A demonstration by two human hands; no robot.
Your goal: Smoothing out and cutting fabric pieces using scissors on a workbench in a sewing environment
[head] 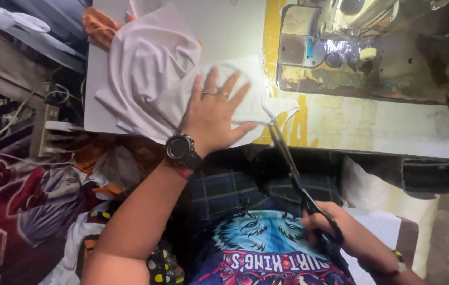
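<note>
White cloth (pixel 150 79), soft and limp, lay at the table's (pixel 340 126) near edge; left hand (pixel 215 116) pressed flat, fingers spread, right hand (pixel 322 224) clenched scissors (pixel 293 169) at its corner.

Hidden and cut off

White cloth (pixel 150 79) under the left hand (pixel 211 119) is covered; sewing machine (pixel 361 16) at one o'clock — cropped by the top edge; scissor tips (pixel 273 124) — blurred.

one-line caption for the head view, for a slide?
Left hand flat on white fabric at the table edge; right hand holds scissors at its corner.
</note>
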